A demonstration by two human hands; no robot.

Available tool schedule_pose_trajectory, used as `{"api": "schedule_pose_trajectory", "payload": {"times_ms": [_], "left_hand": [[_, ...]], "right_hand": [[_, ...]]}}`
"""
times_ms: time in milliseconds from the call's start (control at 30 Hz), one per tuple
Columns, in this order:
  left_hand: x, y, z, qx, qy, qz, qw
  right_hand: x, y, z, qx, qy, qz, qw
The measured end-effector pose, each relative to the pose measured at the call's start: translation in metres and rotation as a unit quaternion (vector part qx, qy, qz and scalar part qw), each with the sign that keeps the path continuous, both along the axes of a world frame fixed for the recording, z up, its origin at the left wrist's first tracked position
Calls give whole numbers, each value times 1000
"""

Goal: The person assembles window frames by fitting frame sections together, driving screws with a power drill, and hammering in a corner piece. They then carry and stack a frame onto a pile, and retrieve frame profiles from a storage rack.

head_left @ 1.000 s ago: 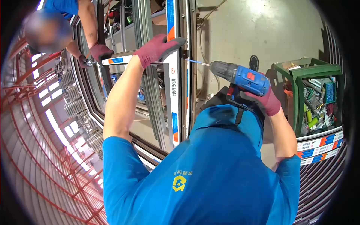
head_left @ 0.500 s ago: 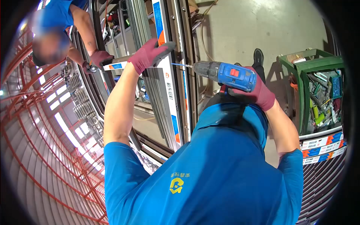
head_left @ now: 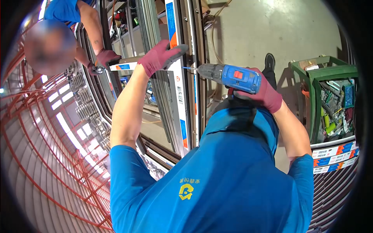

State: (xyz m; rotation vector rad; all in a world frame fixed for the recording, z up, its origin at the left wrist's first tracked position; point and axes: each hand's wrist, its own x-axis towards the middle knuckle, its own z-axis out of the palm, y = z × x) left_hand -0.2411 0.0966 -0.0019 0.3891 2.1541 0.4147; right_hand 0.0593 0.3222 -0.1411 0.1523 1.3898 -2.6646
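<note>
My right hand (head_left: 268,95), in a maroon and dark work glove, is closed round the grip of a blue cordless drill (head_left: 237,77). Its thin drill bit (head_left: 189,68) points left, the tip at the dark side of an aluminium frame (head_left: 180,103); whether it touches cannot be made out. White protective film with blue and orange print covers the frame's upper face. My left hand (head_left: 161,58), gloved alike, grips the frame where a crossbar (head_left: 126,66) meets it, fingers over the top; their undersides are hidden.
Across the frame, a co-worker's gloved hand (head_left: 108,58) rests by the crossbar's far end; the other holds a tool. At right stands a green metal bin (head_left: 338,72) of scrap. Film-wrapped profiles (head_left: 336,157) lie below it. A hose (head_left: 213,35) runs along the floor.
The view has shifted slightly, so frame and left hand appear farther right. The drill sits nearer the frame, its bit reaching closer to or into the side. Both my hands keep their holds.
</note>
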Motion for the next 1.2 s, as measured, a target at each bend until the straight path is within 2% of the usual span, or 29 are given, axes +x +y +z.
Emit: {"api": "schedule_pose_trajectory", "payload": {"times_ms": [67,167,233,467,533,700,867,967,1067,1167,1200], "left_hand": [[0,-2,-1,-2,10,-10,1000],[-5,-3,-6,-30,2,-15,999],[-7,3,-6,-59,-27,-10,998],[-1,0,-4,-24,84,-96,992],[-6,-3,-9,-37,109,-128,985],[2,23,17,-76,23,-92,993],[-4,13,6,-102,51,-119,986],[-6,5,1,-85,59,-157,982],[-7,5,0,-85,64,-193,975],[-4,11,6,-114,53,-160,979],[-7,4,1,-110,59,-188,974]], "right_hand": [[-2,2,16,-20,-17,-39,999],[-21,18,29,-6,15,59,998],[-30,23,32,25,54,69,996],[-46,31,28,98,115,94,984],[-49,28,32,125,137,62,981],[-64,31,28,173,199,51,963],[-82,42,32,276,263,70,922],[-87,44,39,309,250,91,913],[-89,35,35,279,266,43,922],[-92,37,40,268,252,56,928],[-95,38,40,276,257,75,923]]}}
